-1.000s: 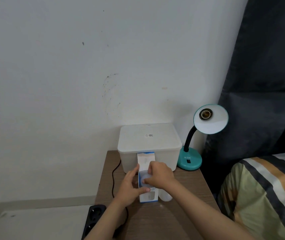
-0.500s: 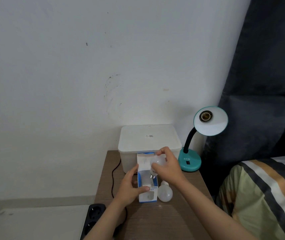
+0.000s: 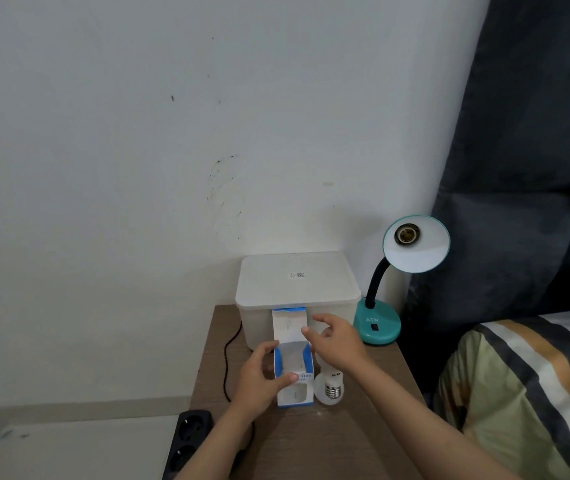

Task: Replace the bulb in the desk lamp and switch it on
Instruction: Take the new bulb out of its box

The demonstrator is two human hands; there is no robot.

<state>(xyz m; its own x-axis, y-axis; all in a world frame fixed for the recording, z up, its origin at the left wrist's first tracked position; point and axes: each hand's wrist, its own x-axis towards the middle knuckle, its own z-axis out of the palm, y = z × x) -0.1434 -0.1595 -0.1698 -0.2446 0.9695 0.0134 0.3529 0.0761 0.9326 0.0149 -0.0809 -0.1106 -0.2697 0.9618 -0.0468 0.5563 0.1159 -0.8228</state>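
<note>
left hand (image 3: pixel 259 379) fingers grip the open bulb carton (image 3: pixel 293 368) on the worktop (image 3: pixel 346 434) | right hand (image 3: pixel 337 342) nearer, fingers spread, holding nothing we see | bulb (image 3: pixel 329 388) just below it, screw base toward us | lamp socket (image 3: pixel 406 234) bare, far right

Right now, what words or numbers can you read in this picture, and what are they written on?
"ATN": on the teal lamp base.
"Hes": on the blue and white bulb box; I am not sure of the letters, and the smaller print below them is too blurred to read.
Dark marks on the bulb lying beside the box: too small to read.
Sticker with a square code on the white box lid: too small to read.
</note>
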